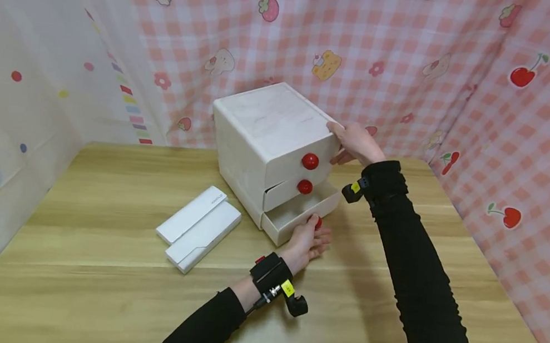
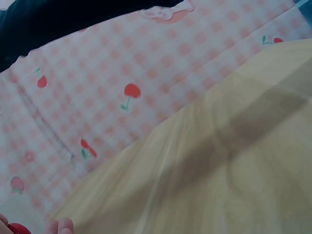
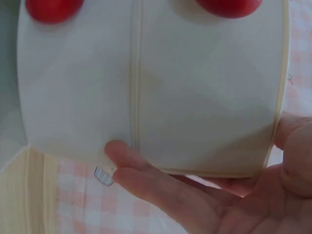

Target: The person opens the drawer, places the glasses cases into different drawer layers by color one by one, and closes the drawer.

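1. Left hand (image 1: pixel 304 241): fingers loosely extended, thumb at the red knob (image 1: pixel 319 223) of the bottom drawer (image 1: pixel 294 213). Can't tell if it's pinching.
2. Right hand (image 1: pixel 357 142): open, fingers straight along the cabinet (image 1: pixel 275 118)'s right side, thumb on its top edge.
3. Cabinet: upright, far-middle of table (image 1: pixel 111 244), front facing near-right; depth axis far-left to near-right.
4. Bottom drawer: out along that axis. Middle drawer (image 1: pixel 280 192): slightly ajar.
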The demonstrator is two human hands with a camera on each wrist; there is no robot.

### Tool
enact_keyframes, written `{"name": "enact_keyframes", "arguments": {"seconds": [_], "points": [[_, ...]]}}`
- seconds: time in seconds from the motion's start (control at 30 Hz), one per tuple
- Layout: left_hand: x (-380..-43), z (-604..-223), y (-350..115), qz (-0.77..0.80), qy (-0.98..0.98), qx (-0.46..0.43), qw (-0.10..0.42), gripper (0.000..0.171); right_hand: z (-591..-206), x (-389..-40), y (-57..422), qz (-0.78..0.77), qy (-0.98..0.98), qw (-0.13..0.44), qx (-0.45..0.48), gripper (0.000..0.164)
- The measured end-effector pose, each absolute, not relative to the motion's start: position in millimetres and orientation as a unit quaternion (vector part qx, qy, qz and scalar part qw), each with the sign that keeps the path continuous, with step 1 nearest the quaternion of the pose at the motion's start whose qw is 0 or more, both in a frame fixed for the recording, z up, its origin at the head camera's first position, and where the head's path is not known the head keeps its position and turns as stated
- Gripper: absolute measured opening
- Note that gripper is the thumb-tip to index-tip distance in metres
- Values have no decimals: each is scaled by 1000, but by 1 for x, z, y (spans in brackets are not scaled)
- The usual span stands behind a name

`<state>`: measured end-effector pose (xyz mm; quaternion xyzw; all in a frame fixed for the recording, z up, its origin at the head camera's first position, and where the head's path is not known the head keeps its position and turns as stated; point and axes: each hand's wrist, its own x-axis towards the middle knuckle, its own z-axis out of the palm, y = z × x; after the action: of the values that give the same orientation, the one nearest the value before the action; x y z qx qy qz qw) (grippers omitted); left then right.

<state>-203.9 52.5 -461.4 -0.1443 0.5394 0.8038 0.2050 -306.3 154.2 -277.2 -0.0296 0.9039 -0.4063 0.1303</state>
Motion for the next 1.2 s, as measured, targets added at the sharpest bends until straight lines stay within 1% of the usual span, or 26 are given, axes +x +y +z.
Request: {"name": "enact_keyframes", "arguments": {"seconds": [0.03, 0.23, 0.43, 0.7, 0.83, 1.2], "points": [[-195, -447, 55, 792, 550, -159, 211, 49, -277, -307, 155, -405, 905, 127, -30, 59], [-180, -434, 58, 785, 557, -164, 217, 50, -276, -307, 158, -392, 912, 114, -38, 55], [-171, -435, 56, 790, 541, -160, 239, 49, -274, -308, 159, -369, 923, 98, -36, 50], [-155, -437, 63, 788, 532, -138, 277, 53, -272, -309, 159, -372, 922, 102, -36, 49], [-146, -437, 67, 792, 515, -136, 297, 50, -272, -310, 159, -370, 923, 101, -40, 49], [-127, -436, 74, 793, 500, -140, 319, 46, -273, -310, 159, -365, 924, 100, -46, 47]]}}
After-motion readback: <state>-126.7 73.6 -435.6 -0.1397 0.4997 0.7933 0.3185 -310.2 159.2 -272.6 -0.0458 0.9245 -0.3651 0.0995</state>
